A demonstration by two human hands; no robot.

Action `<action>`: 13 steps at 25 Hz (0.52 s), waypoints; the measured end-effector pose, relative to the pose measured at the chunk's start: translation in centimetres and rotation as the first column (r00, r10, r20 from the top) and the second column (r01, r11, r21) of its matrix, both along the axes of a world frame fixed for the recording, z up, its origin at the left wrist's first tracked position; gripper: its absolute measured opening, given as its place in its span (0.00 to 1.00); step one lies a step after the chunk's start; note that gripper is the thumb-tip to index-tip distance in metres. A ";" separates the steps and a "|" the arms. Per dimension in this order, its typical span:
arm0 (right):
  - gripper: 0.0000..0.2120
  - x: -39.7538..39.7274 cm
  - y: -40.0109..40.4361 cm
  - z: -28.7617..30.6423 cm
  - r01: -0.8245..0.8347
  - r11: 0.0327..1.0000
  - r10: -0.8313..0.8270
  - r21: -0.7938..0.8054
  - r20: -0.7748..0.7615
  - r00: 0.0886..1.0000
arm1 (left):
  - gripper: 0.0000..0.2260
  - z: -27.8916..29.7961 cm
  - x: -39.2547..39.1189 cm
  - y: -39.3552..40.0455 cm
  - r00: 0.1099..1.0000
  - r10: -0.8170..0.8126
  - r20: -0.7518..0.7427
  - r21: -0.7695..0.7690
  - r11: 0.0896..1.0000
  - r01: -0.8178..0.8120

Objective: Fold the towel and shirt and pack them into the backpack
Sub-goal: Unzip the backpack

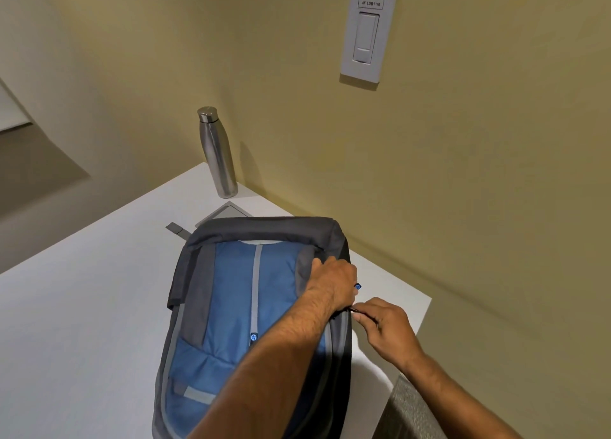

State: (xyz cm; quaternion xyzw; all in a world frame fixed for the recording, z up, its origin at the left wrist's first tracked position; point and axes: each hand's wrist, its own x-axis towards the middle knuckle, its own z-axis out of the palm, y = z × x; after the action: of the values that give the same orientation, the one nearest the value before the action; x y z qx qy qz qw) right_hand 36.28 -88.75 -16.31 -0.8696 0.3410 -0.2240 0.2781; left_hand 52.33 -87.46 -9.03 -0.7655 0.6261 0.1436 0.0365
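left hand [334,281] grips backpack [231,306] edge, right hand [385,328] pinches zipper pull [355,310]; bottle [217,152] behind.

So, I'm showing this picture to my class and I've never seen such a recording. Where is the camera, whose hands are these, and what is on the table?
There is no machine here. One wide camera sits on a person's head, looking down at their own two bare hands. A blue and grey backpack lies flat on a white table. The left hand grips the bag's right edge. The right hand pinches something small and dark there, probably a zipper pull. A steel bottle stands upright near the wall, below a light switch. No towel or shirt shows.
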 end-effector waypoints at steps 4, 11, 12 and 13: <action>0.13 -1.4 1.1 1.2 -0.242 0.950 0.215 -0.199 -0.148 0.965 | 0.13 -0.4 -0.3 0.3 1.000 -0.006 0.007 -0.040 0.999 0.007; 0.06 -2.0 5.6 5.1 -0.453 0.892 0.435 0.008 -0.293 0.851 | 0.13 -0.7 -0.4 1.0 1.000 -0.011 0.000 -0.110 0.994 0.011; 0.06 -2.1 6.1 5.3 -0.460 0.887 0.451 0.039 -0.290 0.844 | 0.13 -0.7 -0.4 1.1 1.000 -0.012 0.004 -0.118 0.993 0.013; 0.06 -2.3 6.6 5.2 -0.476 0.879 0.464 0.032 -0.286 0.838 | 0.12 -0.7 -0.4 1.1 1.000 -0.014 0.009 -0.123 0.992 0.015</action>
State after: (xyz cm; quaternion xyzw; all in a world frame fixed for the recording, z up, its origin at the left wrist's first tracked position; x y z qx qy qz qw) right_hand 33.96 -82.18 -11.08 -0.9550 0.1492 -0.0281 0.2548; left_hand 51.93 -86.33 -9.75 -0.7623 0.6392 0.1013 -0.0072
